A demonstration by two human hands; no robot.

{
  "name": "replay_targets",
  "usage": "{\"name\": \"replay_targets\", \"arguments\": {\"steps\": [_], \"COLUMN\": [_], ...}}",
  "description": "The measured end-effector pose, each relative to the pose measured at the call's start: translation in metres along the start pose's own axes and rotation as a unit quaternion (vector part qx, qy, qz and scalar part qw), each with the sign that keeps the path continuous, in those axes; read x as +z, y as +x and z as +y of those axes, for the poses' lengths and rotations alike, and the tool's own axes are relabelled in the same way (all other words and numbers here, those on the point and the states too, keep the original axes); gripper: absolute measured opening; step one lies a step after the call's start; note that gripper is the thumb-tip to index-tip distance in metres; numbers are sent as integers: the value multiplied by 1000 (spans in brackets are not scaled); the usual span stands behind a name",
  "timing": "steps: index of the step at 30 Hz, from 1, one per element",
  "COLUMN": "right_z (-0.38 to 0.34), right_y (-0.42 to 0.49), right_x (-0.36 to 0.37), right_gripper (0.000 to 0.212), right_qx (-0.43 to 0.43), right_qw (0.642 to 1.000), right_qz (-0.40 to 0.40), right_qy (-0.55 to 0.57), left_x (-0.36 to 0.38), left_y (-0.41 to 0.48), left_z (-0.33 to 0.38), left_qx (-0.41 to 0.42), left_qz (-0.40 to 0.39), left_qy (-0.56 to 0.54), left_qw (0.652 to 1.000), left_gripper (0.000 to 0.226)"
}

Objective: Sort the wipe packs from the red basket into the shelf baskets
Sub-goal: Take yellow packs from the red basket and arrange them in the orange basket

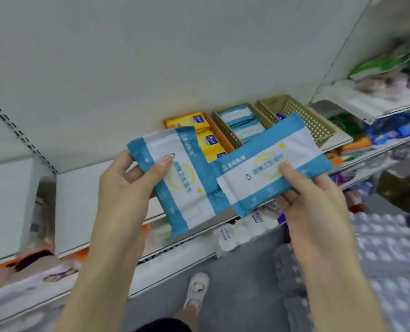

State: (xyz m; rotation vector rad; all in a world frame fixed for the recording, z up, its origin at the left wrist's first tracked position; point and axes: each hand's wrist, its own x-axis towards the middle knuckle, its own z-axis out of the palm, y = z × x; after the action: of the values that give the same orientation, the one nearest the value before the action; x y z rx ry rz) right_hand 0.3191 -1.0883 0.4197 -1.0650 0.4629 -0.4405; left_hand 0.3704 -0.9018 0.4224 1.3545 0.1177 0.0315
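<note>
My left hand [132, 185] holds a blue-and-white wipe pack [187, 188] by its upper end, thumb on top. A second, matching wipe pack [271, 164] is gripped by my right hand [304, 200], thumb pressed on its face. Both packs hang in front of the shelf edge, their corners overlapping. Behind them on the shelf stand three baskets: an orange basket [219, 131] with yellow packs, a tan basket [223, 127] with blue-and-white packs, and a second tan basket [316, 125] with a purple item at its far end. The red basket is out of view.
The white shelf [84, 200] stretches left of the baskets. Lower shelves hold assorted packaged goods [242, 231]. At the right, another shelf unit [378, 104] carries mixed packs. A patterned bulk pack [378, 259] sits on the floor at right; my shoe [198, 291] is below.
</note>
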Motion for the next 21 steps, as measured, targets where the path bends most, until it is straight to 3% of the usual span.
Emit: {"name": "replay_targets", "arguments": {"steps": [13,18,21], "right_z": [0,13,22], "right_y": [160,213,248], "right_x": [-66,-119,-135], "right_gripper": [27,22,33], "right_qx": [-11,2,-1], "right_qw": [990,980,977], "right_qz": [130,180,173], "right_qy": [-58,-79,-121], "left_x": [89,101,111], "left_y": [124,154,165], "left_z": [-37,-67,-86], "left_qx": [-56,-104,-147], "left_qz": [-33,6,40], "left_qy": [19,27,39], "left_qw": [998,994,988], "left_gripper": [20,14,16]}}
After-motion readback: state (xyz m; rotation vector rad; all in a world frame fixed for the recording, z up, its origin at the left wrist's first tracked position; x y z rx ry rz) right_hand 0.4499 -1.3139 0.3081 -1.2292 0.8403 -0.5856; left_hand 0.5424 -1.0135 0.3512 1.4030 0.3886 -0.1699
